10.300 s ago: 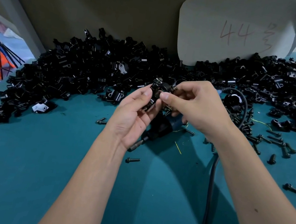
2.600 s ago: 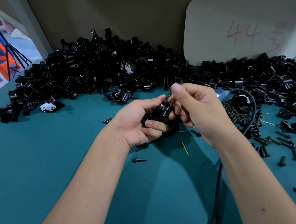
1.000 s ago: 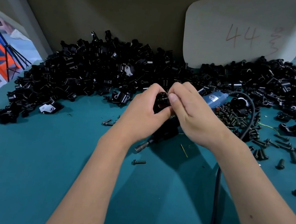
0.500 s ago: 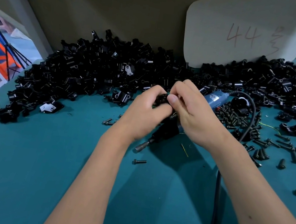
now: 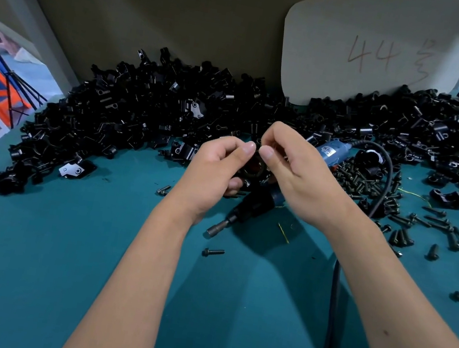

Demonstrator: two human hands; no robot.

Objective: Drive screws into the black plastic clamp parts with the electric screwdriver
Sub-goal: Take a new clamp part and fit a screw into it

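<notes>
My left hand [image 5: 211, 168] and my right hand [image 5: 296, 175] meet above the middle of the teal table, both curled round one black clamp part [image 5: 254, 170], which shows only between the thumbs. The blue and black electric screwdriver [image 5: 260, 199] lies on the table beneath the hands, its metal bit [image 5: 218, 227] pointing to the lower left and its blue rear end [image 5: 331, 151] showing past my right hand. Neither hand touches it. Loose black screws [image 5: 361, 183] lie heaped to the right.
A large pile of black clamp parts [image 5: 129, 117] runs along the back wall from left to right. The screwdriver's black cable [image 5: 329, 323] trails along my right forearm. Single screws [image 5: 213, 252] lie on the table [image 5: 28, 278]. A card marked 44 [image 5: 372, 46] leans at the back.
My hands stayed together on the clamp part; the thumbs have shifted so their tips now nearly touch above it. The screwdriver has not moved.
</notes>
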